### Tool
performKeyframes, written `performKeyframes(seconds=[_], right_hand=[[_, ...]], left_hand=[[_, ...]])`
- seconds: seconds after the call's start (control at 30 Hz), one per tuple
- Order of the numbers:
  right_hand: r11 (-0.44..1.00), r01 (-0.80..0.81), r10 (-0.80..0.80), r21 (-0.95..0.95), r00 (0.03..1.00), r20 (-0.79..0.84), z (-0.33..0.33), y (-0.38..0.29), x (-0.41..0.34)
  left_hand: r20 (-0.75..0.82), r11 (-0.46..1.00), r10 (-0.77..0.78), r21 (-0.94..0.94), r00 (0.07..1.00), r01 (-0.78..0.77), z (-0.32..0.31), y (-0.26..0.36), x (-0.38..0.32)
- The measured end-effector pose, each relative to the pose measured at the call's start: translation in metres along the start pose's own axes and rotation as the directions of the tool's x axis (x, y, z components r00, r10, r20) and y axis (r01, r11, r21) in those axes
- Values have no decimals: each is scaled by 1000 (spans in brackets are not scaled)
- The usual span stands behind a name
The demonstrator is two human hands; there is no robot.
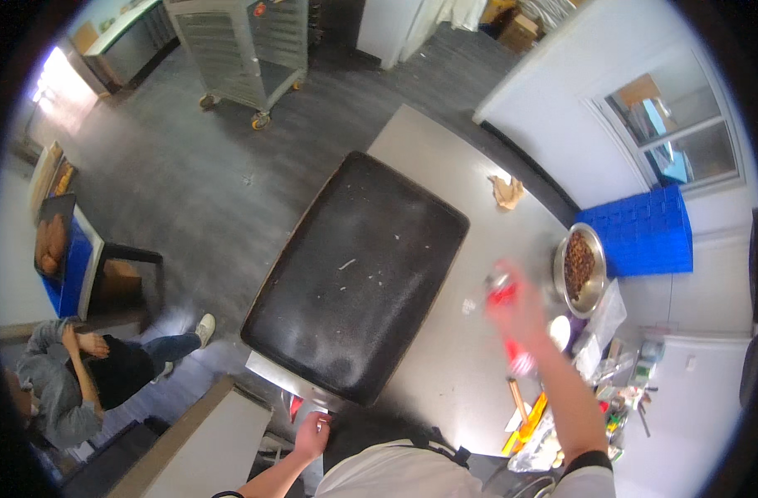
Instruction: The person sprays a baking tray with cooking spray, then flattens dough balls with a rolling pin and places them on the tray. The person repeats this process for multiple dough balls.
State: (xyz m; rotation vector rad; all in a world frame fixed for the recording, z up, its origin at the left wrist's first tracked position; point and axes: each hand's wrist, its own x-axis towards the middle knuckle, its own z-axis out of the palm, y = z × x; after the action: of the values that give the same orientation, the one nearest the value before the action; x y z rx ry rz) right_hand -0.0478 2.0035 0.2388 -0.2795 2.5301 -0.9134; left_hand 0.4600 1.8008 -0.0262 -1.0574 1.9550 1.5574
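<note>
My right hand [523,317] is closed around a red spray can [503,295], blurred, above the right part of the steel table [466,348]. My left hand [312,436] is at the table's near left edge, by what looks like an open drawer; whether its fingers hold anything cannot be told. Between the hands a large dark baking tray [360,274] lies on the table, with a few pale specks on its surface and its left side overhanging the table.
Right of the tray are a crumpled brown paper [507,192], a steel bowl of dark dried pieces [579,264], blue crates [646,230] and an orange-handled tool [528,429]. A wheeled rack [242,56] stands beyond. Another person [99,380] is at the left.
</note>
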Motion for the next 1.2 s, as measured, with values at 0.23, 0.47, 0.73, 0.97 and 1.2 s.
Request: performKeyframes(seconds=[0.23,0.47,0.73,0.97,1.2], right_hand=[[989,83,-12,-118,863,506,34,34,-112],[984,-84,123,-159,959,255,35,5,-17],[898,428,-416,-97,901,123,71,-76,46],[947,310,-317,-80,944,-93,65,-107,107],[995,-4,1,97,1000,23,40,-63,47]], left_hand=[[-9,999,-23,24,1000,24,3,-24,-10],[59,993,-99,68,993,95,9,-41,-19],[48,991,-110,83,993,106,5,-52,-17],[33,996,-83,39,996,82,4,-66,-26],[72,982,-158,120,985,149,7,-90,-34]])
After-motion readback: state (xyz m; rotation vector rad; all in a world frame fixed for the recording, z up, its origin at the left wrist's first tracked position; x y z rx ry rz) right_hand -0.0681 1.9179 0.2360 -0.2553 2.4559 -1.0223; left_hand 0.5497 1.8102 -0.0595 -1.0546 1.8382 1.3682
